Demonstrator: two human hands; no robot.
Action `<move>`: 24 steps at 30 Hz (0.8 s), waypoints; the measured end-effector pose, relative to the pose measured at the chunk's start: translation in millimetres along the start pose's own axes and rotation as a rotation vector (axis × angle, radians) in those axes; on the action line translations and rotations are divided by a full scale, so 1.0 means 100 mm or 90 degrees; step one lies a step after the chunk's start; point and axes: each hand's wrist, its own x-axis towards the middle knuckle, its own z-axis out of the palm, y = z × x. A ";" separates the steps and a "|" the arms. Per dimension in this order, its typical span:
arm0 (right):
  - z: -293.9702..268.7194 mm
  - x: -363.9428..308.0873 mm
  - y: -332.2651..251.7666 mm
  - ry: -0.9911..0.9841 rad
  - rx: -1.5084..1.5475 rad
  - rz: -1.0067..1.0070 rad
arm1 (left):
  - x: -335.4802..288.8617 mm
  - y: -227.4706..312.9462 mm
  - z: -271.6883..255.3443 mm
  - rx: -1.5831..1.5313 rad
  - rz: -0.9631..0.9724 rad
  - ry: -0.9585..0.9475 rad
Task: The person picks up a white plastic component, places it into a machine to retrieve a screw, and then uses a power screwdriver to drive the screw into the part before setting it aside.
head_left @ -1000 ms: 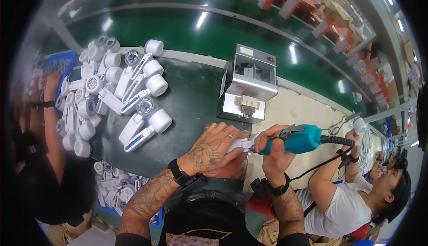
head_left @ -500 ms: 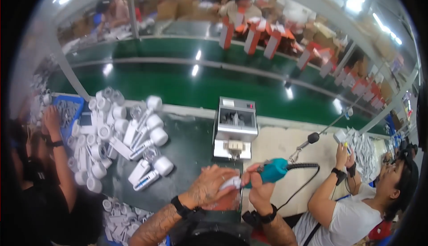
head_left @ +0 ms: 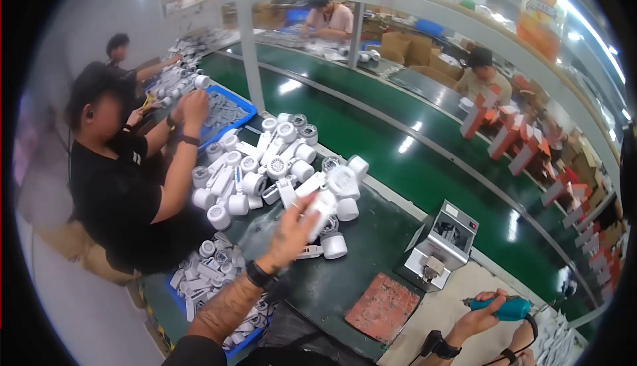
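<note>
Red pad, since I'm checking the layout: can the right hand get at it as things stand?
Probably yes: only pale board shows between red pad and right hand, though that hand holds a teal tool.

Glossy green surface (head_left: 361, 127) sweeps from eleven o'clock to four, light glinting off it; white post (head_left: 248, 61) up at eleven, strip lights (head_left: 604, 46) blazing at two, cardboard boxes (head_left: 418, 51) at one, pale wall (head_left: 149, 18) over at ten!

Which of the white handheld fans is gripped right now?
The motion-blurred white handheld fan in the left hand; the piled fans rest on the dark green table.
</note>
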 end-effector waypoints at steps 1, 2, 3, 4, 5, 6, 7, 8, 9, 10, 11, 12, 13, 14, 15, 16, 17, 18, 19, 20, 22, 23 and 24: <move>-0.01 -0.05 0.03 -0.013 -0.034 0.007 | 0.19 -0.21 -0.22 -0.059 0.041 0.072; -0.07 -0.06 0.05 0.000 -0.043 0.004 | 0.34 -0.12 -0.35 -0.073 0.022 0.073; -0.08 -0.07 0.06 0.006 -0.041 0.002 | 0.49 -0.14 -0.45 -0.105 -0.008 0.136; -0.10 -0.08 0.08 -0.019 -0.074 -0.027 | 0.66 -0.18 -0.57 -0.093 0.006 0.179; -0.14 -0.09 0.09 -0.038 -0.113 -0.059 | 0.80 -0.19 -0.69 -0.011 0.006 0.205; -0.12 -0.09 0.15 -0.042 -0.081 -0.088 | 0.92 -0.21 -0.80 0.116 -0.005 0.273; -0.12 -0.13 0.33 -0.034 -0.046 -0.062 | 1.01 -0.32 -1.10 0.259 0.057 0.272; -0.10 -0.18 0.29 -0.095 -0.004 0.000 | 1.03 -0.38 -1.17 0.292 0.020 0.281; 0.11 -0.28 0.24 -0.101 0.020 -0.003 | 1.06 -0.59 -1.37 0.297 0.122 0.348; 0.11 -0.27 0.26 -0.104 0.001 -0.015 | 1.03 -0.40 -0.99 0.251 0.162 0.387; 0.12 -0.26 0.18 -0.129 -0.040 0.013 | 0.99 -0.25 -0.76 0.131 0.193 0.349; 0.11 -0.23 0.19 -0.129 -0.040 0.035 | 0.92 -0.09 -0.47 0.087 0.208 0.281; 0.10 -0.21 0.20 -0.135 -0.036 0.062 | 0.81 0.07 -0.18 0.048 0.221 0.218; 0.08 -0.17 0.18 -0.122 -0.046 0.047 | 0.72 0.17 0.19 0.011 0.223 0.126; 0.11 -0.14 0.17 -0.132 -0.051 0.055 | 0.63 0.26 0.55 -0.022 0.229 0.040; 0.15 -0.12 0.16 -0.144 -0.055 0.067 | 0.54 0.28 0.89 -0.066 0.197 -0.028; 0.20 -0.11 0.13 -0.138 -0.058 0.061 | 0.46 0.25 1.22 -0.107 0.164 -0.095; 0.28 -0.09 0.10 -0.164 -0.048 0.069 | 0.39 0.17 1.49 -0.148 0.166 -0.139; 0.35 -0.08 0.11 -0.188 -0.038 0.077 | 0.35 0.05 1.70 -0.187 0.170 -0.184; 0.25 -0.03 0.33 -0.220 -0.093 0.018 | 0.32 -0.05 1.90 -0.234 0.083 -0.228; 0.28 -0.09 0.41 -0.204 -0.083 0.042 | 0.28 -0.31 2.10 -0.265 -0.015 -0.277; 0.33 -0.11 0.42 -0.197 -0.075 0.076 | 0.24 -0.43 2.13 -0.255 -0.026 -0.284; 0.36 -0.14 0.35 -0.189 -0.035 0.107 | 0.17 -0.46 2.16 -0.260 -0.081 -0.270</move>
